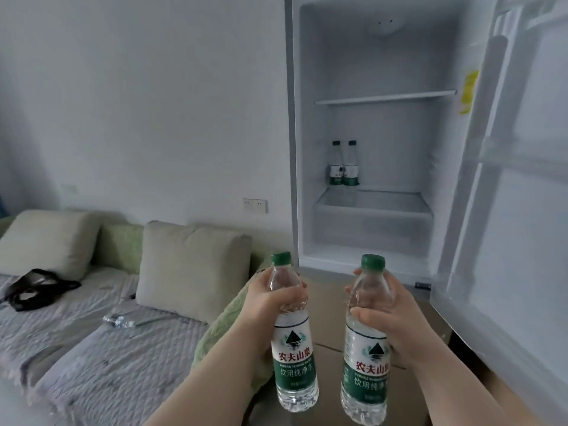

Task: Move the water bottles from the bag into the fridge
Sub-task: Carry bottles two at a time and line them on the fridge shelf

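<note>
Green-capped bottles, one per hand, both upright in front of the open fridge [295, 155]. My left hand [275, 298] is wrapped round the upper body of the left bottle [294, 348], fingers curled across the clear part just above the label. My right hand [385, 316] grips the right bottle [367, 361] at about the same height, fingers round the front, label showing below. The two held bottles are apart w/ a clear gap between them; the right one sits slightly lower in view. Both carry white-and-green labels w/ red characters.

Inside the fridge, a stored pair [343, 175] of the same kind of bottle stands upright, side by side, close enough that I can't tell if they touch. They're at the back left of the lower shelf [399, 192], just above the clear drawer [372, 218]. An upper glass shelf [384, 98] spans the compartment higher up. The fridge door [516, 226] is swung open on the right, w/ a yellow sticker [468, 92] near its inner edge.

Left of the fridge is a sofa w/ a grey quilted cover [92, 348]. The black bag [33, 289] lies slumped on it at far left, well apart from both hands. One loose bottle [118, 321] lies on its side on the cover, between the bag and the near cushion [190, 265]. A green blanket [221, 327] sits beside my left forearm, and brown cardboard [332, 298] shows below the hands.
</note>
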